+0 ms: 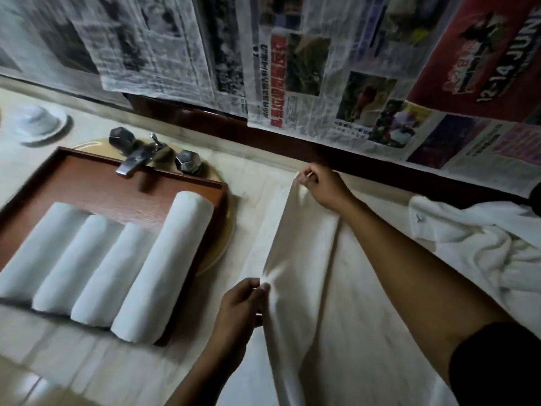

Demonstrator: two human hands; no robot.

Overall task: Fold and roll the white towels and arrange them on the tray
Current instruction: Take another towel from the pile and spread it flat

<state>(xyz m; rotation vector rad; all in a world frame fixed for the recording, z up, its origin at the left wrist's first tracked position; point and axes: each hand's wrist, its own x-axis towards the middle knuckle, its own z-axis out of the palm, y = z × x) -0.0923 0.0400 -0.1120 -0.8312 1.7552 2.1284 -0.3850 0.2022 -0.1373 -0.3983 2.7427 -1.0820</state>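
Newspaper sheets (292,68) cover the wall behind the tabletop (87,356). A white towel (336,288) lies spread on the tabletop, its left edge lifted in a fold. The wooden tray (96,183) sits left of it over the sink and carries four rolled towels (164,265) side by side. An unfolded towel heap (483,238) lies at right. The right hand (322,186) pinches the towel's far corner. The left hand (237,312) pinches its near edge.

A chrome faucet (131,164) stands at the back of a beige basin (223,241), with one faceted handle (121,137) left of it and a second handle (188,162) to its right. Further left of the faucet, an upturned white cup (36,120) sits on a saucer (61,126) on the pale stone surface (257,177). Behind and above the faucet, newspaper sheets (307,68) hang over a dark wooden rail (205,112).
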